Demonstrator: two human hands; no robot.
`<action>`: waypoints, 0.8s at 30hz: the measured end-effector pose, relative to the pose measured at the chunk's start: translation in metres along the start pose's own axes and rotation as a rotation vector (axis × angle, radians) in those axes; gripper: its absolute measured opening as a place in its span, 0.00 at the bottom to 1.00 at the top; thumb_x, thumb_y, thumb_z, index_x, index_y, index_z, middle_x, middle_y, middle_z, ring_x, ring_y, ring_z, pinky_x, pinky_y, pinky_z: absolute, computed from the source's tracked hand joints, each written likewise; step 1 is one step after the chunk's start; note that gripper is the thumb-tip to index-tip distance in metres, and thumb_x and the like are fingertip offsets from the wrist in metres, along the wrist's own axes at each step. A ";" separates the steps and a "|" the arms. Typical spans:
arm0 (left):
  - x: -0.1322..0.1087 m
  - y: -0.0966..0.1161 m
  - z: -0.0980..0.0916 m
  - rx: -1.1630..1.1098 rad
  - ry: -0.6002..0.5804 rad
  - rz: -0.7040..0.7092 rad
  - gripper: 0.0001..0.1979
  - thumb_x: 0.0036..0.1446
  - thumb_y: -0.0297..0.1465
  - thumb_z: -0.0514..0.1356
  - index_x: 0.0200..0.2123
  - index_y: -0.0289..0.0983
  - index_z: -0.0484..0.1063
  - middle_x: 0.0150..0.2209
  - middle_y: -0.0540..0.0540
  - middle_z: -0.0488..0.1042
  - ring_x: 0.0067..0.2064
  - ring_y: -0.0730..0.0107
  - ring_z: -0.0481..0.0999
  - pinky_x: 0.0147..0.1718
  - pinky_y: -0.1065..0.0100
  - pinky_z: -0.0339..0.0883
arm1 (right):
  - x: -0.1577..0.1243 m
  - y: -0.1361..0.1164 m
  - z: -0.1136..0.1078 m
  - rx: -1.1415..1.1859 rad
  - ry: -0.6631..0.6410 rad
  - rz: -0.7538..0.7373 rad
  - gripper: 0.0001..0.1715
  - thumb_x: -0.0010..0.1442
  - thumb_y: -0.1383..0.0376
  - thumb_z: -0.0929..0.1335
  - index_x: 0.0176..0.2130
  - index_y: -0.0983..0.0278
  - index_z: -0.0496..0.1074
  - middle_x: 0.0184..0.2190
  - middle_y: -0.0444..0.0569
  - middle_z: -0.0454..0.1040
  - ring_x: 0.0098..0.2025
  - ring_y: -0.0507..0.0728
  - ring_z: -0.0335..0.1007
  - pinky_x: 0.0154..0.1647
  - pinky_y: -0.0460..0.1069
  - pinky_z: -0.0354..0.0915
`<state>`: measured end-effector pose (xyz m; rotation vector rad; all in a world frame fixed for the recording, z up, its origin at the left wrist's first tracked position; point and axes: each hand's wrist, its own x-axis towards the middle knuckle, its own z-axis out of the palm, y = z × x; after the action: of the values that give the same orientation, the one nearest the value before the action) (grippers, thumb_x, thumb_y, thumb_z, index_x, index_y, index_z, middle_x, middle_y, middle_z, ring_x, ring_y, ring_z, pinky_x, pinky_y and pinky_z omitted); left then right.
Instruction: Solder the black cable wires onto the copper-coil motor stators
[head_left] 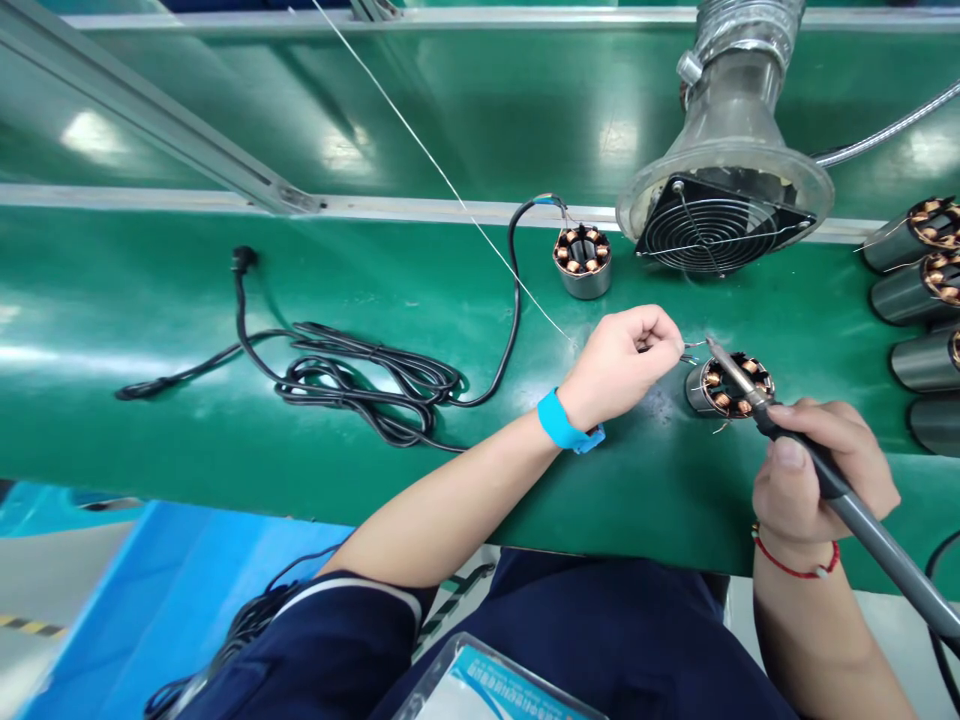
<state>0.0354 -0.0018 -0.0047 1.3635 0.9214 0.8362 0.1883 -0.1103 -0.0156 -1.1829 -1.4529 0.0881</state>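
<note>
My left hand (pixel 622 358) is closed in a pinch on thin wire ends (pixel 691 350), which stick out past the fingertips. My right hand (pixel 821 470) grips a soldering iron (pixel 870 530), its tip close to those wires; whether they touch I cannot tell. Just below the tip, a motor stator (pixel 699 392) with copper windings lies on the green bench. A black power cord (pixel 360 345) lies coiled at the left, with one run passing under my left forearm. Another stator (pixel 589 284) stands further back, joined to a black cable.
A fume extraction hood (pixel 724 160) with a fan grille hangs over the back of the bench (pixel 187 440). Thin white solder-like wire (pixel 450 185) slants down from above to near my left hand. Several stators (pixel 919 300) lie stacked at the right edge.
</note>
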 end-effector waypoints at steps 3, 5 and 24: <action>0.001 -0.001 0.000 -0.004 -0.006 0.013 0.04 0.48 0.23 0.55 0.23 0.34 0.65 0.21 0.55 0.64 0.24 0.81 0.60 0.26 0.74 0.58 | -0.001 0.001 0.000 0.009 -0.030 -0.004 0.14 0.57 0.71 0.67 0.43 0.62 0.77 0.26 0.45 0.70 0.28 0.52 0.64 0.26 0.48 0.60; 0.001 -0.002 0.000 -0.004 -0.010 0.022 0.04 0.48 0.23 0.55 0.23 0.35 0.65 0.21 0.55 0.64 0.23 0.81 0.60 0.26 0.74 0.58 | 0.000 0.001 0.000 -0.003 -0.026 -0.022 0.13 0.57 0.70 0.67 0.43 0.63 0.77 0.26 0.45 0.71 0.27 0.52 0.64 0.26 0.48 0.61; -0.004 -0.005 -0.003 -0.014 -0.048 0.044 0.03 0.52 0.27 0.57 0.27 0.34 0.68 0.23 0.53 0.67 0.24 0.80 0.63 0.25 0.75 0.59 | 0.010 -0.012 0.012 -0.134 -0.065 0.303 0.24 0.65 0.64 0.65 0.59 0.55 0.65 0.37 0.45 0.80 0.37 0.55 0.78 0.40 0.53 0.75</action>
<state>0.0314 -0.0043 -0.0096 1.3899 0.8497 0.8385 0.1742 -0.1022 -0.0046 -1.5172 -1.3426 0.2423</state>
